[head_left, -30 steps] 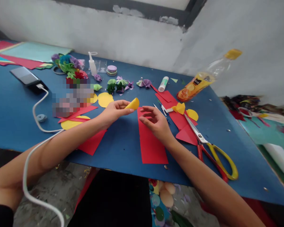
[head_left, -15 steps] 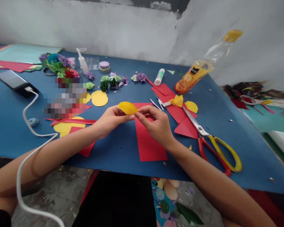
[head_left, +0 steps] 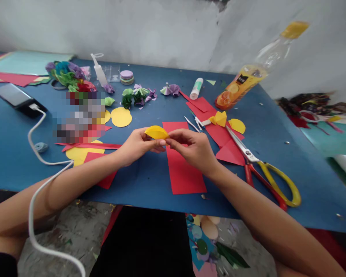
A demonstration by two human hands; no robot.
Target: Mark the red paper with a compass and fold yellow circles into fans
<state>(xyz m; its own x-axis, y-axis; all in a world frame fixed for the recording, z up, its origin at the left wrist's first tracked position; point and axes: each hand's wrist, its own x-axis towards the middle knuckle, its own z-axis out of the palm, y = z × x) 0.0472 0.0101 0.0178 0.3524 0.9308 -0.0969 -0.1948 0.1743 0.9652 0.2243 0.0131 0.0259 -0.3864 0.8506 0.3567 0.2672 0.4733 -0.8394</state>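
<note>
A small folded piece of yellow paper (head_left: 156, 132) is held up between my two hands, above the blue table. My left hand (head_left: 138, 146) pinches its lower edge, thumb in front. The fingertips of my right hand (head_left: 194, 150) grip its right end. Below and behind my right hand lies a red paper rectangle (head_left: 186, 177). Scissors with one red and one yellow handle (head_left: 249, 156) rest to the right, near red paper scraps (head_left: 230, 152) and yellow paper pieces (head_left: 219, 118). A yellow paper circle (head_left: 121, 117) lies beyond my left hand.
An orange drink bottle (head_left: 240, 86) stands at the back right. A glue stick (head_left: 196, 89), crumpled paper flowers (head_left: 140, 96) and a squeeze bottle (head_left: 99, 73) are along the back. A white cable (head_left: 43, 130) runs from a phone-like device (head_left: 19, 100) across my left forearm.
Both hands keep their pinch on the yellow paper, nearly in place. The view has shifted slightly, so the bottle and scissors appear a little farther right.
</note>
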